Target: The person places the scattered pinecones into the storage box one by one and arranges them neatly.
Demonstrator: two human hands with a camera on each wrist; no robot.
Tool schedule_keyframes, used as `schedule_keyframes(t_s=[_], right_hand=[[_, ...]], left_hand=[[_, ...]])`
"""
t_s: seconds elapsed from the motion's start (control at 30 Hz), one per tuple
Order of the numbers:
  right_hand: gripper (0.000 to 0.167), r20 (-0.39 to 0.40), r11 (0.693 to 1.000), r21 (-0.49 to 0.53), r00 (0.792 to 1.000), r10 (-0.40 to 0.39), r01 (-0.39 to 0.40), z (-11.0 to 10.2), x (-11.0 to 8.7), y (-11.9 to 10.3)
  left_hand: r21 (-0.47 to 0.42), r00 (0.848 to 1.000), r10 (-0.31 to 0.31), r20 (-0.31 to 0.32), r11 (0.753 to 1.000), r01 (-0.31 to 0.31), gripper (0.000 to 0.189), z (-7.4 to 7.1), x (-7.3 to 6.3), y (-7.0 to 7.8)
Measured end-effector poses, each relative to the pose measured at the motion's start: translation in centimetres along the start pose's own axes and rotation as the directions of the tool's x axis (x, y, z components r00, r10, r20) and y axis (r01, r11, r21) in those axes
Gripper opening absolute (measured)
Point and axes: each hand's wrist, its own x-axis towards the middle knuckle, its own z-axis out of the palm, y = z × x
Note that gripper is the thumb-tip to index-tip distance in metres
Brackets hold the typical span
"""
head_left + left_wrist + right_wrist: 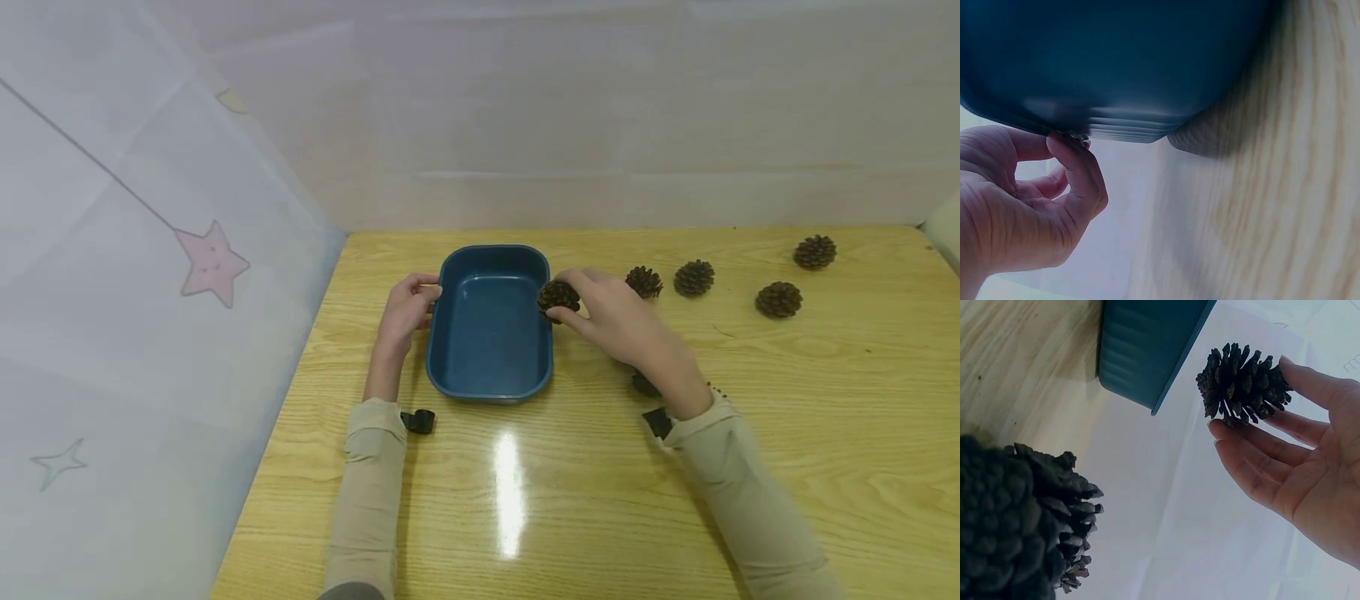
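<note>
A blue rectangular tub (491, 337) with rounded corners stands on the table, its inside bare. At its left side, my left hand (408, 310) holds the rim; in the left wrist view the thumb and fingers (1079, 172) meet at the tub's edge. Over the right rim, my right hand (618, 317) pinches a brown pine cone (558, 298) between thumb and fingers. The right wrist view shows this pine cone (1244, 384) at the fingertips, raised above the tub's rim. Another pine cone (1022, 519) looms close to that camera; in the head view the right wrist mostly hides it.
Several pine cones lie on the wooden table (585, 500) to the right: one (643, 282) just behind the right hand, a second (693, 277) beside it, others (778, 299) farther right. A pale sheet (525, 117) hangs behind the table and along its left.
</note>
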Motion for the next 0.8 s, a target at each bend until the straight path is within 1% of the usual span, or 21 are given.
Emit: schedule_keyframes(t_s=[0.23, 0.5, 0.6, 0.8], right_hand=[[0.047, -0.011, 0.999, 0.002, 0.999, -0.037, 0.037, 0.4, 0.3, -0.4], [0.047, -0.047, 0.992, -0.079, 0.994, -0.098, 0.094, 1.2, 0.6, -0.9], [0.047, -0.037, 0.992, -0.078, 0.994, -0.099, 0.096, 1.4, 0.7, -1.1], [0.048, 0.003, 0.996, -0.035, 0.997, -0.082, 0.082, 1.7, 0.8, -1.5]], left_hand=[[0.006, 1.0, -0.002, -0.004, 1.0, 0.002, 0.036, 0.0, 0.0, 0.1], [0.0, 1.0, 0.006, -0.003, 1.0, -0.006, 0.036, 0.0, -0.2, 0.1], [-0.01, 1.0, 0.015, 0.001, 1.0, -0.015, 0.036, 0.0, -0.3, 0.1], [-0.014, 1.0, 0.021, 0.005, 1.0, -0.021, 0.035, -0.1, -0.3, 0.1]])
